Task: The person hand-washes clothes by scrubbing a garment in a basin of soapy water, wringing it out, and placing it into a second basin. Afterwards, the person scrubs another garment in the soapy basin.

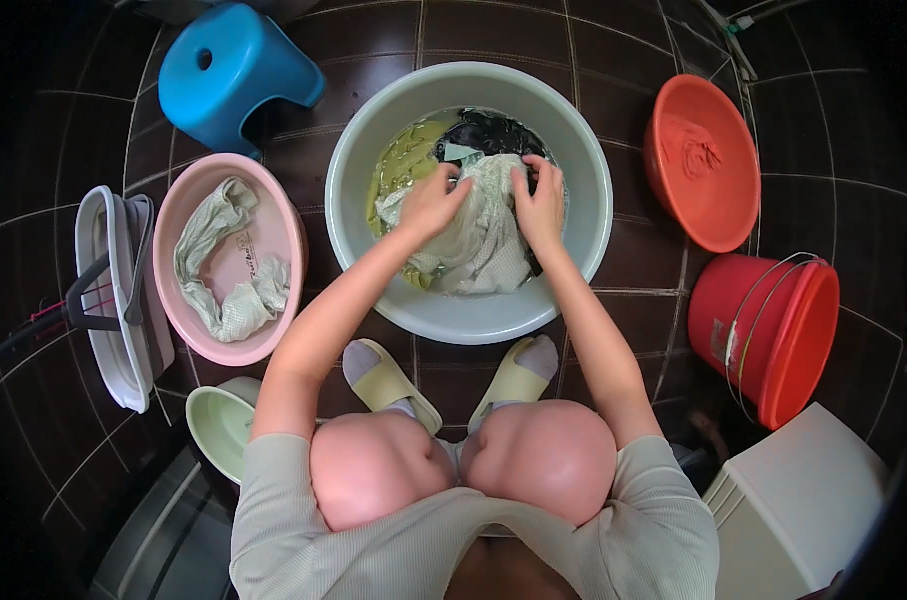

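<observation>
A large pale grey-green basin (473, 325) of water stands on the floor before me. In it a wet white cloth (488, 235) with a fine dotted texture is bunched up. My left hand (435, 203) grips the cloth's left side with curled fingers. On the opposite side, my right hand (540, 205) pinches it between thumb and fingers. Olive-green cloth (410, 150) lies in the water at the left, and black cloth (493, 132) at the far side. The white cloth's kind of garment cannot be made out.
Left of the basin are a pink tub (228, 343) with a twisted pale cloth, a blue stool (208, 85), a folded white tub (113, 300) and a small green basin (213, 425). At right are an orange-red basin (708, 200), a red bucket (738, 320) and a white box (803, 490).
</observation>
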`<state>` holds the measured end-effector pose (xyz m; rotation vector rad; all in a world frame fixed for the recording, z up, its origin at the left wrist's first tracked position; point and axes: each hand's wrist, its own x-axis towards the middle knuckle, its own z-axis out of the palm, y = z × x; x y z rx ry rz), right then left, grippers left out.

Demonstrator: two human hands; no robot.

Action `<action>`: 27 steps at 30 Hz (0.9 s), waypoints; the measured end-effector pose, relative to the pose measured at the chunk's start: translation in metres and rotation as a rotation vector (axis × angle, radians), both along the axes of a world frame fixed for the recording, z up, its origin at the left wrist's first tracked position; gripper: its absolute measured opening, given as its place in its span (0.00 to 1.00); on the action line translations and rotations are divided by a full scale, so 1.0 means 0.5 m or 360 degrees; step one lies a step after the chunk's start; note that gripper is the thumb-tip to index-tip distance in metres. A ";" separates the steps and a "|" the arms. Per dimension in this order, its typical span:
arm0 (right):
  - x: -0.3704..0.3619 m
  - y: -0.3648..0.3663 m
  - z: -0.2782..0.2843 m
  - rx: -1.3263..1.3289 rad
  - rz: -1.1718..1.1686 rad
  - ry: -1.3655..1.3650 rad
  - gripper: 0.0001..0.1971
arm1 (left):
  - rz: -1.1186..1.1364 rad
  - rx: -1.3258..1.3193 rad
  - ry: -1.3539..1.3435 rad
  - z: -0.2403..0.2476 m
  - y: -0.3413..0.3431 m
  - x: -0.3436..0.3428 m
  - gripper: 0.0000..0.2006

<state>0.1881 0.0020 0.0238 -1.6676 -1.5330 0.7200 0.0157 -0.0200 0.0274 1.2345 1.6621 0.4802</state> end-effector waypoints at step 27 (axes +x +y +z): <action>0.085 0.035 0.069 0.0194 0.0533 -0.0891 0.10 | -0.0523 0.1342 0.1318 0.050 0.014 -0.108 0.20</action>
